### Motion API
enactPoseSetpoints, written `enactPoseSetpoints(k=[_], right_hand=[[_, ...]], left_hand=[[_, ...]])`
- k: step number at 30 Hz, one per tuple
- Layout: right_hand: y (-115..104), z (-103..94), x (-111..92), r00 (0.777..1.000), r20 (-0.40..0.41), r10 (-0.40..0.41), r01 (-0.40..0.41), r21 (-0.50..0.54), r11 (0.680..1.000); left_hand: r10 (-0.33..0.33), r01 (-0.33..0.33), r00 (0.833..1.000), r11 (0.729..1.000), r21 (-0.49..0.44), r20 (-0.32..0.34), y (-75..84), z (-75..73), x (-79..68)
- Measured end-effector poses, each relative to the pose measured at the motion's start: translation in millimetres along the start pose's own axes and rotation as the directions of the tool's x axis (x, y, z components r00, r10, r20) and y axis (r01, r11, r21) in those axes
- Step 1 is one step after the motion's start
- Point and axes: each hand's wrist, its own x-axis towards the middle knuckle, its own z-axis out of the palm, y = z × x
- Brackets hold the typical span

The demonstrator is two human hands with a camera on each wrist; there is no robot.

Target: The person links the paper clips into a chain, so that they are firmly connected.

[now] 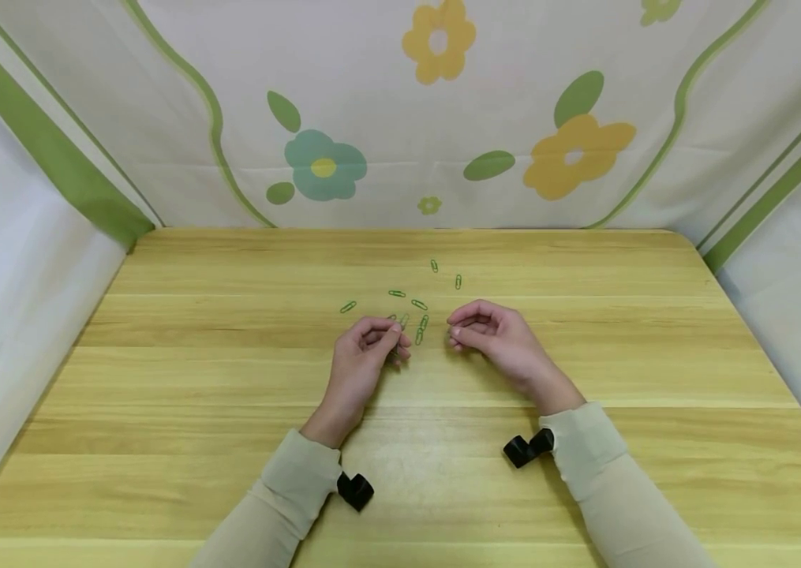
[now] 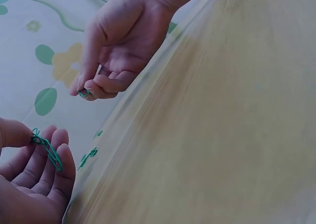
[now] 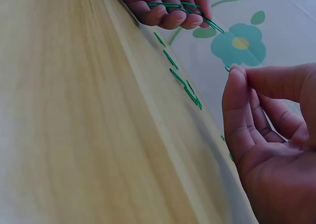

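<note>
My left hand (image 1: 363, 353) pinches a short chain of linked green paper clips (image 3: 190, 8) between thumb and fingertips, just above the table. In the left wrist view part of the chain (image 2: 53, 156) hangs down over the fingers. Across a small gap, my right hand (image 1: 503, 339) pinches a single green paper clip (image 2: 84, 93) by its tips. Most of that clip is hidden; only a small loop (image 3: 227, 68) shows in the right wrist view. The two hands are apart, and the held clips do not touch.
Several loose green paper clips lie on the wooden table (image 1: 230, 457) beyond and between the hands, including one at the left (image 1: 348, 307) and one farther back (image 1: 458, 282). A flower-patterned white cloth (image 1: 386, 102) stands behind the table's far edge.
</note>
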Motion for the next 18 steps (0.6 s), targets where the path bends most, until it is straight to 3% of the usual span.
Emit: enactPoseSetpoints(k=[12, 18], right_hand=[[2, 9.1, 2, 0.998, -0.050, -0.032, 0.033, 0.026, 0.999], [1, 16.9, 4, 0.994, -0.101, -0.031, 0.041, 0.105, 0.994]], left_hand=[[-0.015, 0.015, 1.000, 1.000, -0.020, 0.015, -1.6, 1.0, 0.5], [-0.015, 0.016, 1.000, 1.000, -0.020, 0.026, -1.5, 0.7, 0.6]])
